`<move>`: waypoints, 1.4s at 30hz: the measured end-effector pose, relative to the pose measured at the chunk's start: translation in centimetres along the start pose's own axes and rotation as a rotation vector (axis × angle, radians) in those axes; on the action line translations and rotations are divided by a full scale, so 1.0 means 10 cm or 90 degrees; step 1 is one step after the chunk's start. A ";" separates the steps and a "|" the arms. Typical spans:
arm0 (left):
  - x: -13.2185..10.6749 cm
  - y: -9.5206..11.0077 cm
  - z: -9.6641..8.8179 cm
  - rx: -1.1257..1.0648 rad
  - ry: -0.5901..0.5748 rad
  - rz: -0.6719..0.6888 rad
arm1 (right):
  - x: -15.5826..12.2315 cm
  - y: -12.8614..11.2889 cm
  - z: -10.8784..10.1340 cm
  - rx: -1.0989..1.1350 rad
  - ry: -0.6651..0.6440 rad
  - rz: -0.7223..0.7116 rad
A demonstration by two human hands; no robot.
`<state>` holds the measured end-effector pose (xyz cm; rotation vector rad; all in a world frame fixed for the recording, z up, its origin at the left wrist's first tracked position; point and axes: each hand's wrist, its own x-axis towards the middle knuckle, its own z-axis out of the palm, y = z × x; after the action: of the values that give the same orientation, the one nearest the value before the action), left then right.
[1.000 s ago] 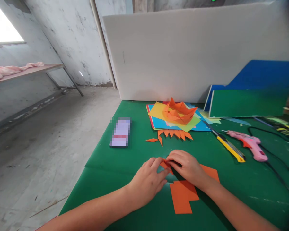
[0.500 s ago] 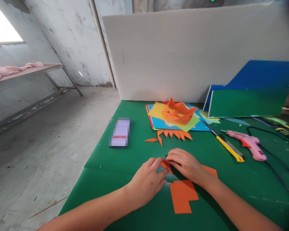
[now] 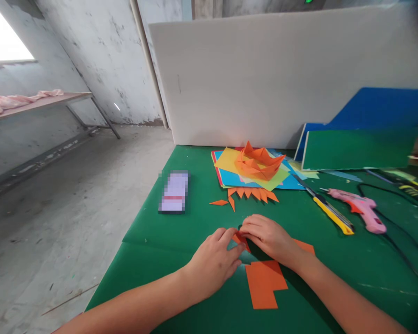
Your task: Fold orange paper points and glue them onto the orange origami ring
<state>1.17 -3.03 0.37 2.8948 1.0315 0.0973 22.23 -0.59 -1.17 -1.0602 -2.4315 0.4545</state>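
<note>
Between my fingertips is a small piece of orange paper (image 3: 242,241), partly covered by both hands. My left hand (image 3: 218,260) pinches its left side, thumb and fingers bent around it. Pressing its far edge from the right is my right hand (image 3: 266,236), fingers curled together. Just below my hands lie overlapping orange paper squares (image 3: 263,283) on the green tabletop. Another orange sheet (image 3: 304,247) shows partly from behind my right wrist. Beyond my hands, a row of folded orange paper points (image 3: 252,194) lies with two loose ones beside it.
An orange folded-paper crown (image 3: 259,164) rests on a stack of coloured paper (image 3: 223,162). A yellow utility knife (image 3: 332,215) and a pink glue gun (image 3: 364,208) with a black cord are on the right. A blurred phone (image 3: 174,192) lies left. A white board (image 3: 264,79) stands behind.
</note>
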 end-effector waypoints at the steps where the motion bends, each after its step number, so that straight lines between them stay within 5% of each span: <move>1: 0.00 0.00 0.00 0.001 0.002 0.000 | 0.00 0.00 0.00 -0.006 -0.002 -0.001; 18: 0.02 -0.02 0.02 0.003 0.011 0.016 | -0.02 -0.02 -0.01 -0.147 -0.020 -0.068; 42: 0.02 -0.09 -0.05 -0.087 -0.018 0.021 | -0.07 0.03 -0.07 -0.033 -0.009 -0.048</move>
<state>0.68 -2.20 0.75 2.7827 0.9338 0.1220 23.21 -0.82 -0.88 -0.9858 -2.4981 0.3762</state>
